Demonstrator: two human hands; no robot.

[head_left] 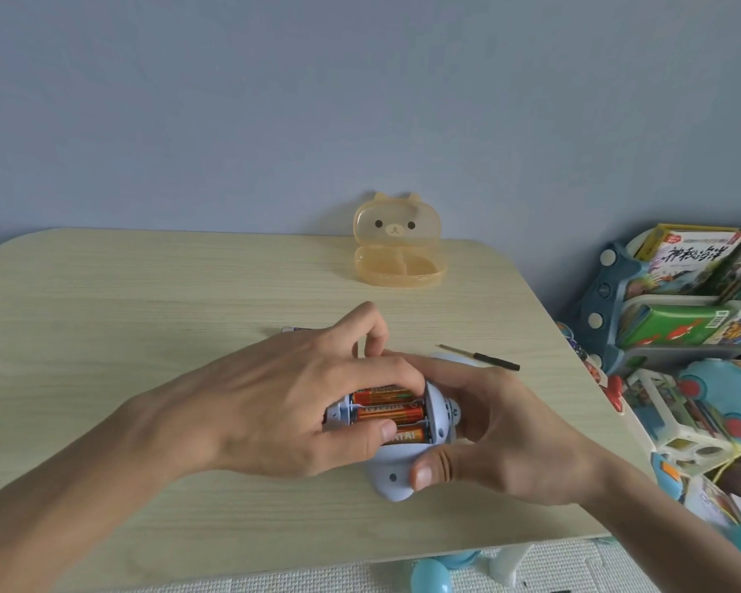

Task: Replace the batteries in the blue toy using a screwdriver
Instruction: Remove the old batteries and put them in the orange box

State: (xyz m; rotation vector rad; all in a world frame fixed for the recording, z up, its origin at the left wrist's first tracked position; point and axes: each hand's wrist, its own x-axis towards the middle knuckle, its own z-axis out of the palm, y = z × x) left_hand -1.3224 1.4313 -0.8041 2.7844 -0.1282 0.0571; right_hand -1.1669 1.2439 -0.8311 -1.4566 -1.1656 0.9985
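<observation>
While the blue toy lies near the table's near edge with its battery bay open, three orange batteries sit inside. The left hand pinches across them — thumb and fingers curled on the batteries. The right hand grips the toy's right side. The screwdriver lies just beyond, untouched — farther off, an open bear-faced orange case.
</observation>
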